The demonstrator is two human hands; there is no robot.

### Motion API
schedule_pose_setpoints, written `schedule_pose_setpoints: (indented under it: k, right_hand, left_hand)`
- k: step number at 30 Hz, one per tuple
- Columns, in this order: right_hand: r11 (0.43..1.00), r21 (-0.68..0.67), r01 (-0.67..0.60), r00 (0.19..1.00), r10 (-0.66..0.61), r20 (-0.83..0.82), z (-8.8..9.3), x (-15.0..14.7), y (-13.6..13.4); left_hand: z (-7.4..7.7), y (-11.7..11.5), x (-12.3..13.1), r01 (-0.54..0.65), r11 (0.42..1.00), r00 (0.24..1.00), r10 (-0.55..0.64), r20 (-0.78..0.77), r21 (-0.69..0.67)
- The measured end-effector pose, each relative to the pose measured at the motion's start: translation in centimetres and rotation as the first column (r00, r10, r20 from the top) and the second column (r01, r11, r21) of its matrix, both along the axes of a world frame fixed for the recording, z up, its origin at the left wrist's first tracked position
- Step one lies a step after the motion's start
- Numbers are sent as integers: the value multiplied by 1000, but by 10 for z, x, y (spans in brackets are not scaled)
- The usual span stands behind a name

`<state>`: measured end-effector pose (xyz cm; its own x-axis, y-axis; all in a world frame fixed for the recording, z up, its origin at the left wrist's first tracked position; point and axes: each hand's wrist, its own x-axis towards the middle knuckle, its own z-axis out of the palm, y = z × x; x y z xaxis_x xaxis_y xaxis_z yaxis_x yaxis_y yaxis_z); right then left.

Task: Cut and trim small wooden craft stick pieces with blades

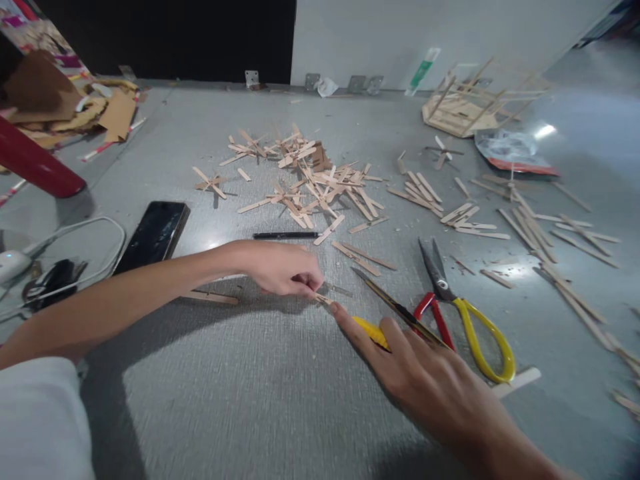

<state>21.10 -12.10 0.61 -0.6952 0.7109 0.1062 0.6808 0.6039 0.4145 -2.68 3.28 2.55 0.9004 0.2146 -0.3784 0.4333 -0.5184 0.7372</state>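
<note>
My left hand [287,267] is closed, with thumb and fingertips pinching a short wooden stick piece [323,299] just above the table. My right hand [425,377] reaches in from the lower right. One stretched digit touches the piece's near end, while the other fingers curl over a yellow tool [371,331], mostly hidden beneath them. Alongside lies a long pointed metal tool [377,291], partly covered by this hand. Scissors [443,285] with a yellow loop lie open on the right, near a red handle [433,317]. A thin translucent strip [338,289] is beside the left fingertips.
Loose wooden sticks [340,180] are heaped beyond my hands, and more sticks [530,230] spread right. A black pen [285,235] and a phone [153,233] lie nearby. At the back right stands a stick frame [467,110] beside a plastic packet [515,152]. A red cylinder [37,160] leans in at left.
</note>
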Motion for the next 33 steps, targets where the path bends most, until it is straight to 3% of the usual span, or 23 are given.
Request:
schedule_pose_setpoints:
  k: [9,20,26,33]
  right_hand:
    - [1000,11,4,1000,-4,15,-1,-3,-3]
    - [999,-45,26,1000,-26,-15,-7,2,-3]
    - [1000,-8,-15,1000,15,-11,-2,1,1]
    - [994,-94,-55,998,58,30,19,-3,7]
  left_hand:
    - [4,0,0,-57,995,998,56,-11,-78]
    - [7,-1,1,-58,995,998,57,-16,-78]
    - [3,-1,0,-15,1000,1000,15,-28,-4]
    - [1,-1,1,2,998,1000,-1,-27,58]
